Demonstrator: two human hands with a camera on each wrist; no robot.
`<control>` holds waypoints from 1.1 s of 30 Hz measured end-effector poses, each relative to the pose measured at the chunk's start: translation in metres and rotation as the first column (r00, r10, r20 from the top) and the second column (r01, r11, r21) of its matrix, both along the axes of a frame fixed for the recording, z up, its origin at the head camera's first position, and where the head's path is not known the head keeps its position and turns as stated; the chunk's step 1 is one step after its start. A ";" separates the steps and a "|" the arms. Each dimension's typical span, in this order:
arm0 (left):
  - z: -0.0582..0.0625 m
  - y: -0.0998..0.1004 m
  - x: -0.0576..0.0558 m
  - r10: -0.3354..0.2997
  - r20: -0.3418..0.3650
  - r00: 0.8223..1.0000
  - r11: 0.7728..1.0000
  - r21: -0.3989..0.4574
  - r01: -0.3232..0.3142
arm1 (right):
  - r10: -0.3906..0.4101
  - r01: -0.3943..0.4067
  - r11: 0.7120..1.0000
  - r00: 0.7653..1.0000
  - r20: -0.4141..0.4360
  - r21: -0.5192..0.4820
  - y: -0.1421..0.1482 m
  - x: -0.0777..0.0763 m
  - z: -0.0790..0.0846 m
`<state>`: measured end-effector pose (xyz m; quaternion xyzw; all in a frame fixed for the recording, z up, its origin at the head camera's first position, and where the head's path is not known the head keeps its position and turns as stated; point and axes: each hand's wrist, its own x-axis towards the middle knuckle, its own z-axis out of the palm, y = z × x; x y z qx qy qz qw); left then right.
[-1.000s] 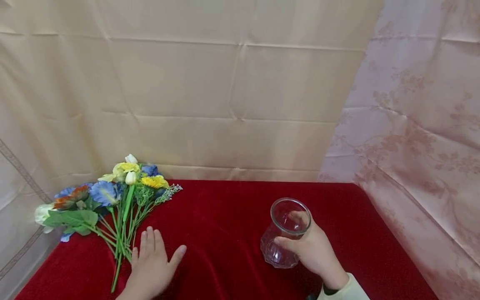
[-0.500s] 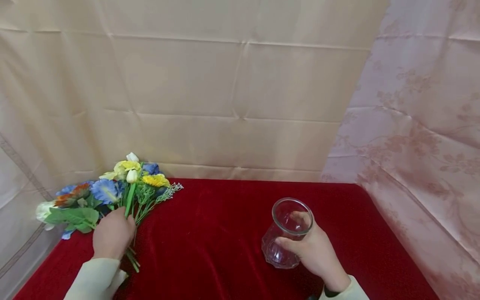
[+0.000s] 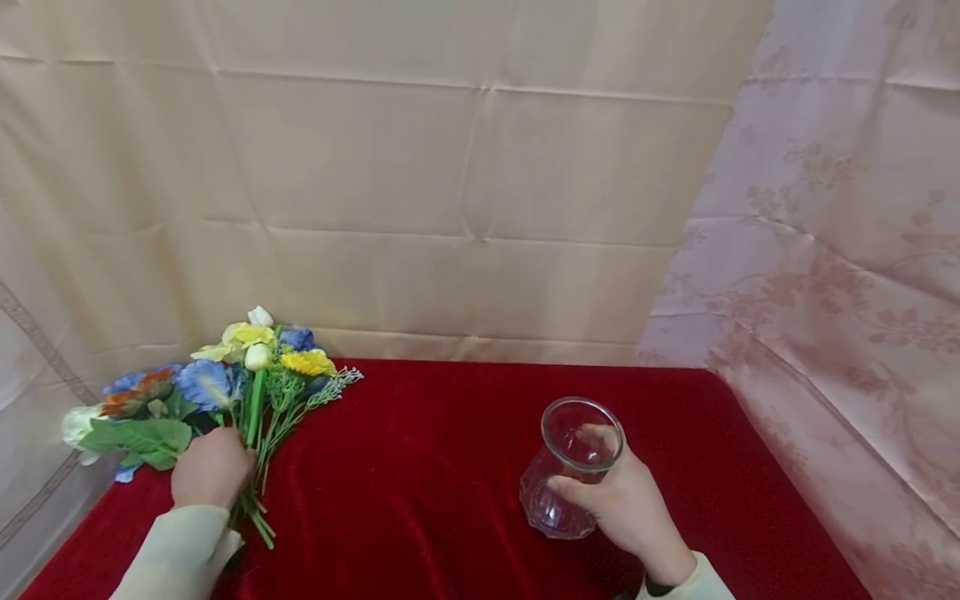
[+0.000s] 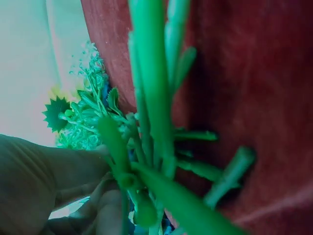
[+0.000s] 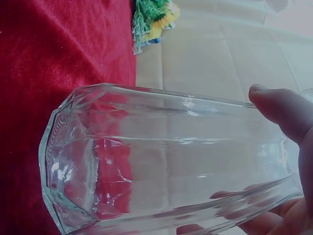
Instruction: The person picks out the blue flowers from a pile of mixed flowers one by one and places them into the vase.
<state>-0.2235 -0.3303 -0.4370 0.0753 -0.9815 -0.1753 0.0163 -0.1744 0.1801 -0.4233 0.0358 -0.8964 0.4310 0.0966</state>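
On the left of the head view, a bunch of flowers [image 3: 206,387] in blue, yellow, white and orange lies on red cloth. My left hand [image 3: 212,468] grips its green stems below the blooms, knuckles up. Cut stem ends [image 3: 258,525] stick out past the hand. The left wrist view shows thumb and fingers [image 4: 105,208] curled at the stems [image 4: 151,98]. To the right, my right hand [image 3: 633,500] holds a clear glass vase [image 3: 558,500] around its upper body, thumb on the near side. Through the glass in the right wrist view, nothing shows inside.
A table covered in red velvet [image 3: 420,467] spans the front. Behind it hangs a beige curtain [image 3: 420,183], and a pink floral curtain [image 3: 847,250] closes off the right side. A pale curtain [image 3: 37,433] borders the left.
My left hand was flat with fingers spread beside the stems; it moved left and up onto the bunch and closed round the stems. The right hand and vase stayed put.
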 end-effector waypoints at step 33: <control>0.030 0.024 0.002 0.108 -0.232 0.967 0.968 0.246 -0.049 | 0.003 -0.003 1.000 1.000 -0.006 0.025 -0.002 -0.001 -0.003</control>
